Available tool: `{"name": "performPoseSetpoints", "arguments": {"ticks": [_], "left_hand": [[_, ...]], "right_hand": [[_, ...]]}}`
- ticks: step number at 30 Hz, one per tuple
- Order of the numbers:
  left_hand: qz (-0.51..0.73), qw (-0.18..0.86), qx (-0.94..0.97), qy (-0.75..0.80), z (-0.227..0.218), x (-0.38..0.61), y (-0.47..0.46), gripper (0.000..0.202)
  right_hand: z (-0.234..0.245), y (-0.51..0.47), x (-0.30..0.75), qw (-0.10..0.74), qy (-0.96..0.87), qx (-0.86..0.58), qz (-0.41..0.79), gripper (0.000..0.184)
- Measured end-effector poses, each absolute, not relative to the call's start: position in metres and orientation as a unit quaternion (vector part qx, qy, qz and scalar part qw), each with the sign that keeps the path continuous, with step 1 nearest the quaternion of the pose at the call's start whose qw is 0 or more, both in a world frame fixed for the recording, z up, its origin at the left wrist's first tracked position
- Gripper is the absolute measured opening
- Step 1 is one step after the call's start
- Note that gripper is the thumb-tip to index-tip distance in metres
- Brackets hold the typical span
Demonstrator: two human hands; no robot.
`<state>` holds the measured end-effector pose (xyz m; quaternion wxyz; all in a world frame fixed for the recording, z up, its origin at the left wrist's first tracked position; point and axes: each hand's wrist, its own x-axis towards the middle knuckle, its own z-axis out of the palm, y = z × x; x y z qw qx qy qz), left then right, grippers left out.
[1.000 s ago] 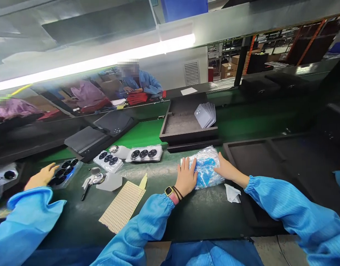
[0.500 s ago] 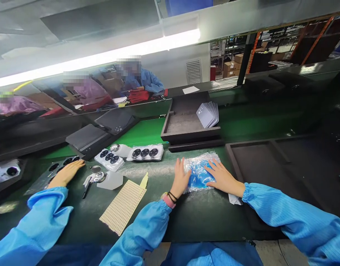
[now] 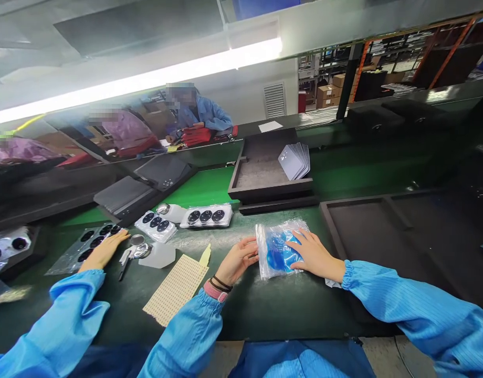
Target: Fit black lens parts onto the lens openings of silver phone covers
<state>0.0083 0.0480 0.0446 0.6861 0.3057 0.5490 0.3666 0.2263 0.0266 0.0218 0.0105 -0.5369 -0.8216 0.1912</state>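
Observation:
A clear plastic bag (image 3: 276, 248) with blue pieces inside lies on the dark green bench in front of me. My left hand (image 3: 237, 260) is at the bag's left edge, its fingers curled and pinching the plastic. On top of the bag's right half my right hand (image 3: 313, 254) lies flat with the fingers spread. A scrap of white tissue (image 3: 331, 283) peeks out under my right wrist.
A co-worker's hand (image 3: 103, 250) rests on a clear blister of black round parts at left. Nearby are a small tool (image 3: 125, 259), a beige perforated sheet (image 3: 174, 289) and two white packs of black discs (image 3: 206, 216). A black tray (image 3: 257, 181) holds grey cards (image 3: 294, 160). A large black tray (image 3: 383, 226) sits right.
My left hand slid off the top of the bag to its left edge and curled onto it. My right hand moved over the bag's middle. The co-worker's hand crept rightward.

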Motion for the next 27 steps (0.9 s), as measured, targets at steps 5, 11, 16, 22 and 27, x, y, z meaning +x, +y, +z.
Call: {"name": "performPoseSetpoints", "arguments": {"ticks": [5, 11, 16, 22, 27], "left_hand": [[0.381, 0.688, 0.359, 0.502, 0.045, 0.041, 0.049, 0.015], [0.366, 0.616, 0.471, 0.514, 0.033, 0.088, 0.048, 0.037], [0.322, 0.599, 0.513, 0.524, 0.024, 0.093, 0.053, 0.03], [0.322, 0.62, 0.506, 0.506, 0.017, 0.091, 0.059, 0.027], [0.44, 0.587, 0.438, 0.52, 0.02, 0.074, 0.06, 0.023]], "right_hand": [[0.026, 0.03, 0.226, 0.028, -0.821, -0.537, 0.192, 0.061], [0.028, 0.028, 0.236, 0.042, -0.832, -0.512, 0.21, 0.058], [0.032, 0.017, 0.266, 0.061, -0.834, -0.51, 0.203, 0.042], [0.027, 0.003, 0.249, 0.063, -0.856, -0.49, 0.152, 0.064], [0.009, 0.002, 0.228, 0.049, -0.87, -0.484, 0.081, 0.066]]}}
